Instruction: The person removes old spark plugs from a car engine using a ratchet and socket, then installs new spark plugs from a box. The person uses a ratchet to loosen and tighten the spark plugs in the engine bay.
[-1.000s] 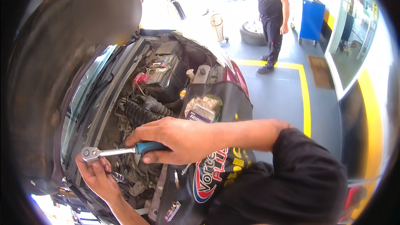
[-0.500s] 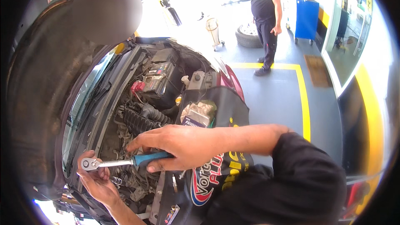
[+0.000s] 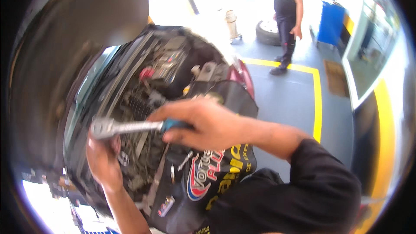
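Note:
A ratchet wrench [image 3: 134, 126] with a chrome head and blue grip is held over the open engine bay. My right hand [image 3: 208, 121] is wrapped round the blue grip. Beneath the chrome head, my left hand [image 3: 104, 162] has its fingers curled up against it; what lies inside that palm is hidden. Beside the left hand shows a shiny metal piece [image 3: 124, 159], too blurred to name. On the black fender cover [image 3: 242, 156] lie a spark plug [image 3: 172, 174], a slim metal tool [image 3: 185, 160] and a small printed packet [image 3: 166, 206].
The raised hood [image 3: 43, 86] fills the left side. A battery [image 3: 167, 67] sits at the far end of the engine bay. Beyond the car stand a person in dark clothes [image 3: 288, 17], a wheel [image 3: 268, 32] and a blue tool cabinet [image 3: 330, 24]. A yellow line [image 3: 317, 104] marks the floor.
Both hands and the ratchet wrench have risen in the picture, and the ratchet lies more level. The whole view has shifted slightly, baring more of the fender cover and the slim tool.

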A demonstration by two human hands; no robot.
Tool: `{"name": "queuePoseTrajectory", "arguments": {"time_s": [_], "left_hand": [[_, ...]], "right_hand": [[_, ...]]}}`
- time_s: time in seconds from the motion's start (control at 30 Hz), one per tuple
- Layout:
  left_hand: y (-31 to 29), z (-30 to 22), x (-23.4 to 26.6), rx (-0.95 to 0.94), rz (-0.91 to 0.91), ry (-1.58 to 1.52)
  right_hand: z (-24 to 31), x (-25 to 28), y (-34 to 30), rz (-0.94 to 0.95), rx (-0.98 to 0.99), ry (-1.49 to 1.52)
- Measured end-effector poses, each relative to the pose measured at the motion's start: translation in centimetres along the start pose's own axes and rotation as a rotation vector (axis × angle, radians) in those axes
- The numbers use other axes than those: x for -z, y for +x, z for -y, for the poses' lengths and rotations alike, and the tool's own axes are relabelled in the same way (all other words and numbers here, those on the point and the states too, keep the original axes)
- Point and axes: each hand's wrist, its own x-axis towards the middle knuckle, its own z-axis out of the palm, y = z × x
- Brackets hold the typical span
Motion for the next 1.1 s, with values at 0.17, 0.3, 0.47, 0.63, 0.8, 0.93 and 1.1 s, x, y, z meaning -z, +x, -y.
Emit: {"name": "queuePoseTrajectory", "arguments": {"time_s": [0.17,0.3,0.47,0.63,0.8,0.93,1.1], "left_hand": [[1.1,-0.6,1.1,-0.157,0.229,0.104],[2.5,-1.0,2.1,-0.230,0.223,0.162],[2.5,-1.6,3.3,-0.136,0.103,0.153],[1.9,0.5,4.7,-0.149,0.005,-0.046],[1.8,2.7,6.1,-0.140,-0.107,0.028],[2.1,4.9,5.2,-0.087,-0.010,-0.037],[1.9,7.8,4.2,0.002,-0.011,-0.120]], "right_hand": [[0.3,-0.9,0.4,-0.157,-0.244,-0.119],[0.9,-1.9,1.7,-0.149,-0.132,-0.046],[1.8,-3.2,3.2,-0.087,-0.117,-0.016],[2.2,-4.2,4.4,0.022,-0.127,-0.082],[1.1,-5.9,5.1,-0.061,-0.012,-0.038],[-0.9,-6.7,4.3,-0.049,-0.088,0.149],[-2.4,-6.0,3.9,-0.073,-0.132,0.150]]}}
